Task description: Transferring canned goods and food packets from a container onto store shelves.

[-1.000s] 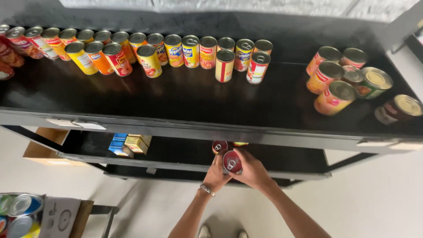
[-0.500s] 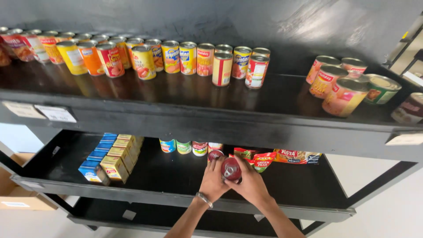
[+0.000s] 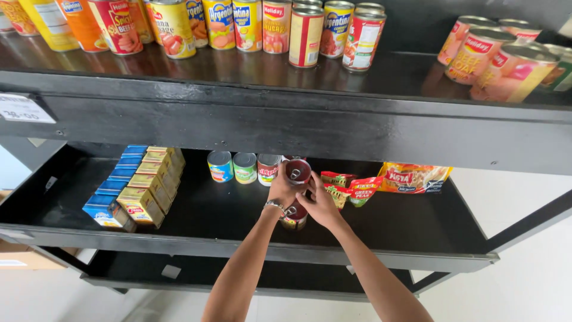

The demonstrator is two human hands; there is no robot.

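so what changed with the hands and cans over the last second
Both hands, left hand and right hand, carried the red cans forward over the middle shelf, toward the row of small cans. The grip stayed the same; top-shelf cans and boxes unmoved.

Yellow and blue boxes (image 3: 134, 191) stood stacked lower-left; red-green pouches (image 3: 351, 189) lay mid-shelf, white paper label (image 3: 24, 108) hung on upper shelf edge

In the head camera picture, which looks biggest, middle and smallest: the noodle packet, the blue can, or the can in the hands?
1. Noodle packet, plainly widest.
2. Can in the hands.
3. Blue can.
The two cans look nearly alike, and the held one is nearer the camera, so their order is unsure.
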